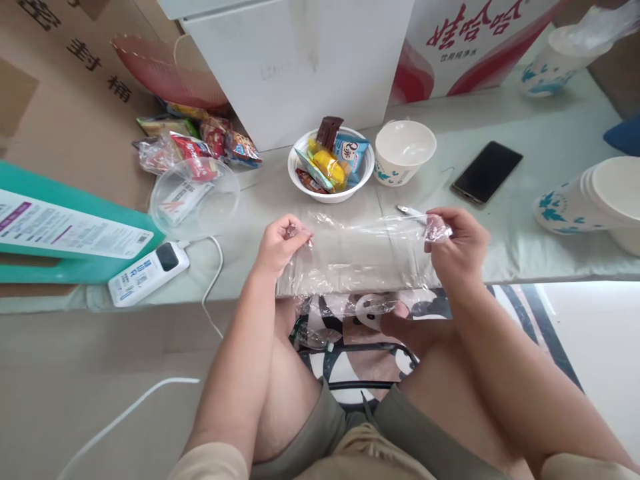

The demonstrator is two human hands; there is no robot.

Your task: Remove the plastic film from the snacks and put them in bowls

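Clear plastic film (367, 267): held spread between left hand (280, 245) and right hand (460, 245), pinched by fingers (299, 240) of both; bowl (331, 198) of packaged snacks (327, 167) set beyond, on bench (500, 240).

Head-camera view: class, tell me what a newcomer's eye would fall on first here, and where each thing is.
Probably the clear plastic film, held between the left hand and right hand at the near edge of the table. Beyond it, the white bowl of colourful snack packets stands out. The big green container at the far left also catches the eye.
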